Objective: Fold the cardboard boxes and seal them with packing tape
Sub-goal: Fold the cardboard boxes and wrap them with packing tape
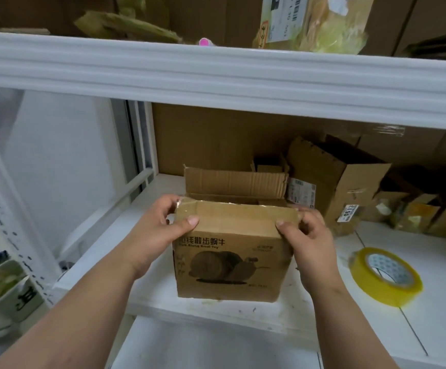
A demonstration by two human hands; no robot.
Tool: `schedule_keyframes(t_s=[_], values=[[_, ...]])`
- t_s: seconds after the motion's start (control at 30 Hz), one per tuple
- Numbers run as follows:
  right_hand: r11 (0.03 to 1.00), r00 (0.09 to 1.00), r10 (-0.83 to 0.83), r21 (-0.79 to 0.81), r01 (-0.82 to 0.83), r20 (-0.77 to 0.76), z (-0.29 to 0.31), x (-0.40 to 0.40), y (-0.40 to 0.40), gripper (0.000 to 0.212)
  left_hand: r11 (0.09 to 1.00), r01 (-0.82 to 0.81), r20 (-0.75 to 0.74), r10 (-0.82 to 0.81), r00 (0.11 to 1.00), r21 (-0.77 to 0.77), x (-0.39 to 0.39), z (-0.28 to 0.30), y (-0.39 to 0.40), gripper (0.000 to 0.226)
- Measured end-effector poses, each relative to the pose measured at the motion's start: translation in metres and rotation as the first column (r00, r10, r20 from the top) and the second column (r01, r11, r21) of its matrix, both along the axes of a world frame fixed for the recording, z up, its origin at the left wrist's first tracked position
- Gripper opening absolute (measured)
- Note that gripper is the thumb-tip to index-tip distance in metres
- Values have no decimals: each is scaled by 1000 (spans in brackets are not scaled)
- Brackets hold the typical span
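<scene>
Box [231, 251] sits dead centre on the white shelf [309, 315], snail print facing us, right between both hands. Left hand [160, 230] on the box's upper-left corner, at 9 o'clock from the near flap: thumb [190, 221] pressed flat on top of the flap, other fingers curled round the corner w/ a bit of clear tape there. Right hand [307, 235] mirrors it at 3 o'clock, thumb [283, 225] pushing down on the flap's right end, fingers wrapped round the side edge, so both hands are gripping, not spread. Near flap [236, 218] folded down, lying roughly level. Far flap [235, 182] stands upright at 12 o'clock from the hands, untouched, box top open behind the thumbs. Can't tell what's inside, too dark.

Tape roll [385, 275], yellow, lies at 3 o'clock from the box, well apart from the right hand, nobody touching it. Another open carton [349, 179] leans at approx 1 o'clock, behind the box, w/ a label [348, 213] on its lower corner. More brown boxes along the back. Upper shelf rail [216, 75] runs across at 12 o'clock, cartons stacked above. A white bag [6, 296] at 9 o'clock, far left, off the shelf.
</scene>
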State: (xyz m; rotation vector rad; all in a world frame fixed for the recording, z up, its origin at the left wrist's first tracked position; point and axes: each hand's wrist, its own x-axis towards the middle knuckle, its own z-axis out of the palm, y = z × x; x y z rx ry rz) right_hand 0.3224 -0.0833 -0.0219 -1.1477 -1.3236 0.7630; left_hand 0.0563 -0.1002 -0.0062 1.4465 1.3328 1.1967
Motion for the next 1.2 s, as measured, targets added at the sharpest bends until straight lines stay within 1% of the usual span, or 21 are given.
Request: schedule_keyframes(t_s=[0.03, 0.07, 0.13, 0.17, 0.2, 0.27, 0.33, 0.43, 0.5, 0.57, 0.6, 0.67, 0.73, 0.8, 0.83, 0.93, 1.0, 1.07, 1.13, 1.2], values=[[1000, 1000, 11, -12, -11, -3, 1, 3, 3, 32, 1000, 0, -11, 0, 1000, 4, 0, 1, 2, 67], [999, 1000, 28, -29, -28, -4, 3, 7, 6, 50, 1000, 2, -6, -2, 1000, 8, -1, 2, 5, 74], [996, 996, 66, -58, -62, 65, 8, 11, 13, 79, 1000, 22, -6, -22, 1000, 13, -2, 6, 8, 84], [995, 989, 88, -66, -81, 116, 10, 12, 16, 88, 999, 34, -29, -34, 999, 10, -1, 8, 10, 90], [992, 983, 113, -68, -104, 148, 12, 13, 19, 95, 999, 44, -59, -44, 997, 3, -1, 10, 12, 96], [984, 973, 165, -94, -151, 163, 17, 13, 25, 102, 998, 52, -127, -56, 990, -32, 1, 15, 18, 104], [976, 964, 193, -135, -170, 183, 21, 13, 29, 103, 997, 35, -203, -48, 978, -68, 3, 20, 24, 107], [963, 948, 242, -173, -207, 209, 28, 15, 33, 102, 997, -38, -308, 15, 951, -70, 5, 26, 31, 116], [954, 941, 275, -179, -241, 197, 30, 14, 32, 100, 997, -64, -380, 45, 924, -38, 5, 28, 33, 119], [959, 942, 266, -150, -238, 203, 29, 14, 30, 92, 1000, -30, -395, 25, 919, -6, 4, 27, 35, 114], [966, 946, 247, -134, -222, 208, 28, 14, 29, 85, 1000, -12, -367, 15, 930, 10, 3, 26, 35, 107], [979, 956, 190, -111, -169, 222, 25, 15, 29, 63, 999, -13, -304, 28, 952, 52, 2, 22, 32, 82], [987, 955, 145, -100, -123, 258, 22, 15, 31, 41, 996, -40, -301, 61, 952, 77, 0, 17, 30, 58], [995, 946, 94, -61, -79, 311, 20, 14, 34, 20, 995, -63, -310, 85, 947, 80, 0, 10, 30, 49], [997, 940, 72, -42, -62, 333, 20, 13, 35, 14, 993, -71, -318, 96, 943, 89, 0, 7, 30, 48], [999, 918, 35, -17, -31, 396, 21, 12, 35, 10, 985, -34, -410, 101, 906, 168, 2, 6, 29, 44], [1000, 899, 16, -13, -11, 438, 23, 12, 36, 8, 981, 22, -507, 81, 858, 195, 1, 7, 30, 44], [1000, 872, -1, -17, 11, 490, 26, 13, 36, 7, 985, 77, -596, 30, 802, 153, 0, 8, 30, 42], [999, 841, -11, -31, 33, 540, 31, 12, 36, 8, 990, 100, -636, -16, 771, 96, -1, 10, 30, 46], [998, 816, -16, -34, 44, 578, 35, 11, 34, 9, 992, 100, -684, -23, 729, 73, 0, 15, 29, 47]])
